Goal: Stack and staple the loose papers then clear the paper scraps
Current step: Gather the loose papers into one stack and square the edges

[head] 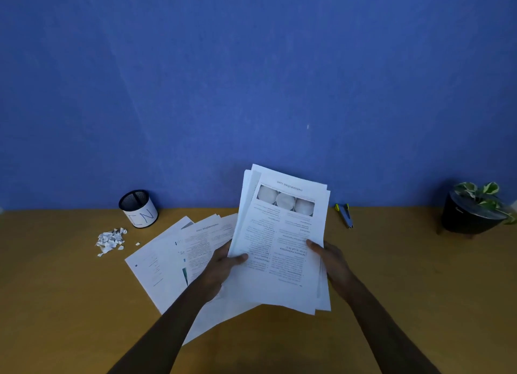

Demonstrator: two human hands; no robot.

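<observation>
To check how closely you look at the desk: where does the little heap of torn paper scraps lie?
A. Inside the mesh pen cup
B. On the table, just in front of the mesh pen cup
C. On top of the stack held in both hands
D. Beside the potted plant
B: the paper scraps sit on the bare table, just in front of the mesh pen cup and left of the loose sheets.

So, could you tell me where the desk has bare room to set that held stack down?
Bare wood lies between the stapler and the potted plant, and along the near right edge of the desk. The left is crowded: loose sheets spread there, with paper scraps and the mesh cup behind.
</observation>
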